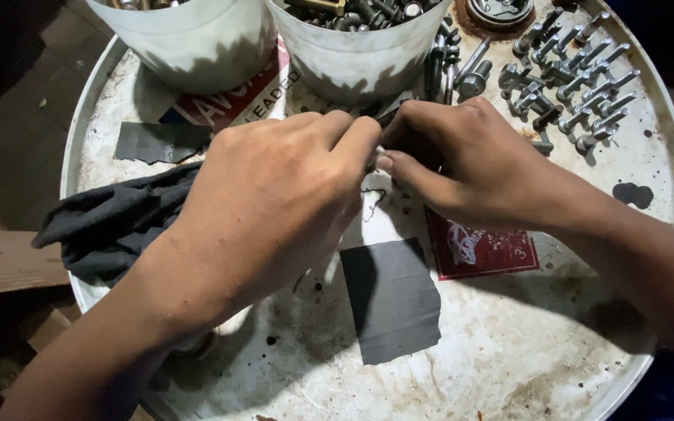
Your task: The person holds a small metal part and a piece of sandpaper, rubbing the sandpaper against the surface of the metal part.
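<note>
Meeting at the centre of the frame, the left hand (274,195) and the right hand (462,168) press their fingertips together over a small dark object (386,118), of which only a slim tip shows between them near the upper centre; its kind cannot be told. Both hands are curled closed, the left with fingers bent down onto the object, the right pinching from the opposite side with the thumb extended toward the left hand. The work surface is a round white drum lid (509,366), stained and rusted, serving as the desk. A dark grey rag (111,222) lies at the left edge of the lid, partly under the left wrist. A grey tape patch (395,304) sits at lower centre, just below the hands, and a second grey tape patch (157,140) lies at upper left. A red label (481,253) shows under the right wrist. Two white buckets stand at the top: the left bucket (196,47) and the middle bucket (360,58), the latter filled with bolts and nuts. Loose bolts (571,78) stand in rows at upper right.
</note>
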